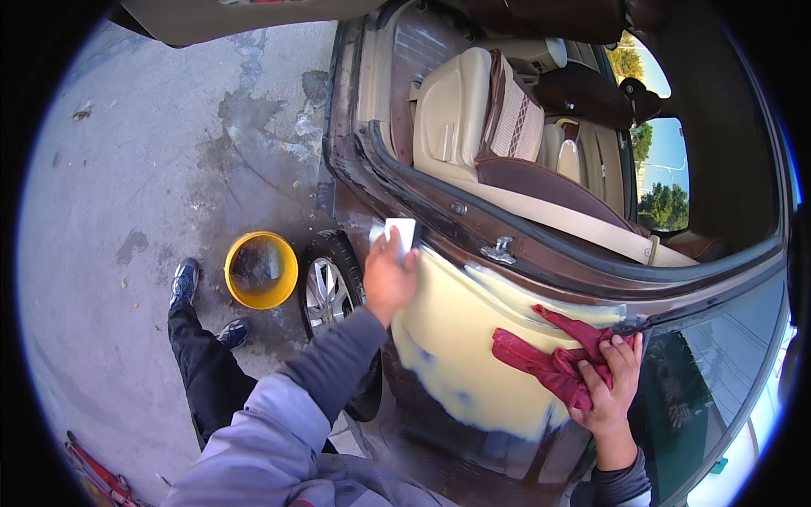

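Observation:
My left hand (390, 277) grips a small white sanding block (400, 230) with a dark edge. It presses the block to the car's body panel, beside the door opening and above the wheel. My right hand (610, 390) is closed round a crumpled dark red cloth (549, 362), whose loose ends hang over the panel. Between my hands spreads a broad patch of pale yellow body filler (460, 338) on the brown car panel (473, 460). Its edges are uneven, with bluish-grey smears along the lower border.
A yellow bucket (285, 297) of dark water stands on the concrete floor (110, 220), left of the car wheel (328, 291). The open doorway shows a beige seat (452, 110), a belt and a metal door striker (500, 251). A red strap-like item (100, 473) lies lower left.

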`<state>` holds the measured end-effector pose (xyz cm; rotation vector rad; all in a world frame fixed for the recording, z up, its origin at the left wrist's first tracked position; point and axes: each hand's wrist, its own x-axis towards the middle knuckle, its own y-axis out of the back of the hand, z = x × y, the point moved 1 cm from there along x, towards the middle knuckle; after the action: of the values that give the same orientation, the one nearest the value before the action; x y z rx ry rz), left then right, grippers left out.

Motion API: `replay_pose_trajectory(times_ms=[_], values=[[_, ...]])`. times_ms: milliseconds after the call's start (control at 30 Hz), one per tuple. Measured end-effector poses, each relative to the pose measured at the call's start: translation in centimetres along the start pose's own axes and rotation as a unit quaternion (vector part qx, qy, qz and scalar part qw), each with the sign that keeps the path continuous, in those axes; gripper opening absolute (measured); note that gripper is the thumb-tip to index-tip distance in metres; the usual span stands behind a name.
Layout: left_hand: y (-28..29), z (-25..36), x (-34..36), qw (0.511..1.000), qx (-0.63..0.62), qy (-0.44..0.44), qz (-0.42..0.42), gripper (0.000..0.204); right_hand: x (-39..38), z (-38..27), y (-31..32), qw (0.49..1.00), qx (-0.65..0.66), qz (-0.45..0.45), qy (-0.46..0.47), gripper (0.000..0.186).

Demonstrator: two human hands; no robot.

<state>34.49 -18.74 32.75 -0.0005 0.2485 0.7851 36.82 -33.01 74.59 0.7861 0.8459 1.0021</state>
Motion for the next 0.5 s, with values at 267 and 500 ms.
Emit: replay_pose_trajectory(times_ms=[267,500], values=[[0.4,1.0,-4.7,0.997,-0.025,-0.002,-0.078,0.073,-0.1,0.2,-0.1,1.0,-0.003,-0.004,0.005,0.046],[-0.6,-6.7,1.7,0.992,-0.023,0.112,-0.055,0.067,-0.2,0.2,-0.1,1.0,-0.021,-0.01,0.006,0.044]])
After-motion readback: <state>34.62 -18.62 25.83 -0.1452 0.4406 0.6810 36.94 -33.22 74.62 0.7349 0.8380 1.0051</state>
